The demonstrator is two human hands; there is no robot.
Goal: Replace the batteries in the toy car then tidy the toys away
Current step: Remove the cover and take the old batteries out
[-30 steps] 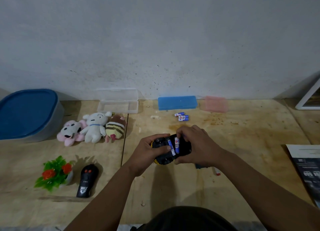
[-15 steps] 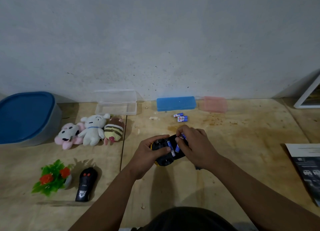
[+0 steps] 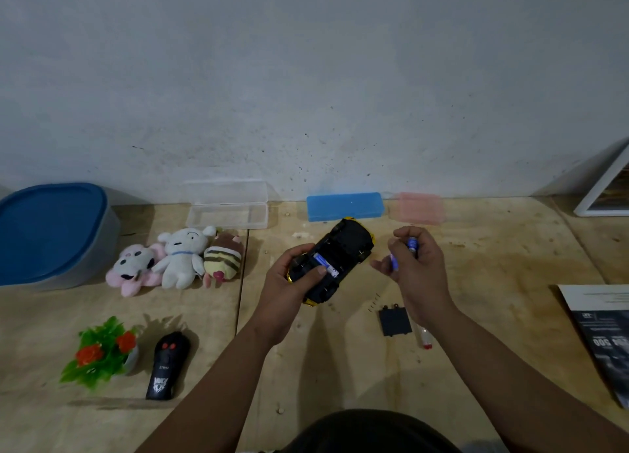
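I hold the toy car point(image 3: 335, 263) upside down in my left hand point(image 3: 292, 289), fingers curled round its near end and my thumb lying across the underside beside the open battery bay. One blue-and-white battery point(image 3: 325, 264) sits in that bay. The car is lifted over the middle of the wooden bench point(image 3: 493, 282), its far end pointing toward the blue case point(image 3: 344, 206) by the wall.

My right hand point(image 3: 417, 265) is just right of the car and apart from it, its fingers pinched on blue batteries point(image 3: 410, 246); I cannot tell how many.

On the bench near my right wrist lie the black battery cover point(image 3: 394, 321), a small screwdriver point(image 3: 425, 338) with a red tip, and a short row of tiny dark bits, too small to identify.

To the left sit three plush toys point(image 3: 177, 260) in a row, with a clear open case point(image 3: 227, 210) beyond them and a blue-lidded tub point(image 3: 51, 231) at far left. Nearer me are a small plastic plant point(image 3: 102, 352) and the black remote point(image 3: 167, 364). A pink case point(image 3: 418, 207) lies right of the blue one, and printed paper point(image 3: 602, 330) lies at the right edge.
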